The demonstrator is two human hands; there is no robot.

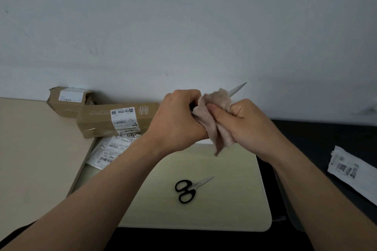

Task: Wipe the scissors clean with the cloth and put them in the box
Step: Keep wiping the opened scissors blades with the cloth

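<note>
1. Lying left of the hands, a cardboard box [116, 120] sits by the wall [183, 26].
2. The left hand [179, 120] is fisted round hidden handles.
3. Below the hands, spare scissors [190, 187] lie on a pale mat [234, 199].
4. The right hand [251, 126] pinches the cloth [214, 108] round the held scissors [237, 88], blade tip poking out.

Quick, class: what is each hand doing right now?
Left hand: closed on the raised silver-bladed scissors.
Right hand: closed on the beige fluffy cloth wrapped round their blades.
</note>
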